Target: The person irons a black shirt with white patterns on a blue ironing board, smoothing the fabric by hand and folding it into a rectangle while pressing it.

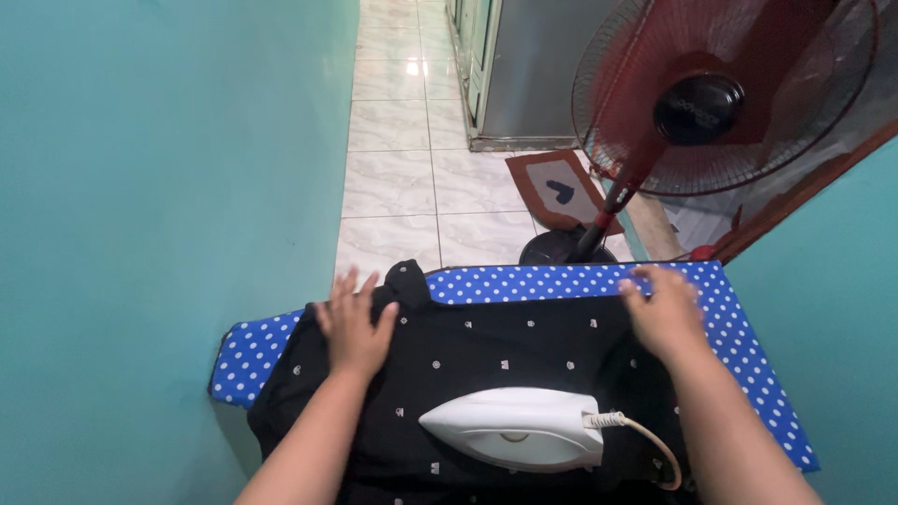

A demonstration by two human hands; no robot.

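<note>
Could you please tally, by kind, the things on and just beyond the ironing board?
Black garment, under left hand and right hand: 1
White iron: 1
Ironing board: 1
Red fan: 1
Floor mat: 1
Total: 5

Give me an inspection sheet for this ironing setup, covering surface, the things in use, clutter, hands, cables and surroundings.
Surface: ironing board with a blue, white-dotted cover, set between teal walls.
Job's things: black garment with small white marks, spread across the board; white iron lying on the garment near the person.
Clutter: nothing seen on the board.
Hands: left hand flat on the garment's left end, fingers spread; right hand pressed on its right end by the board's far edge. Neither holds anything.
Cables: iron cord loops off the iron's back, over the garment.
Surroundings: red standing fan just beyond the board; doormat on pale tiled floor.
</note>
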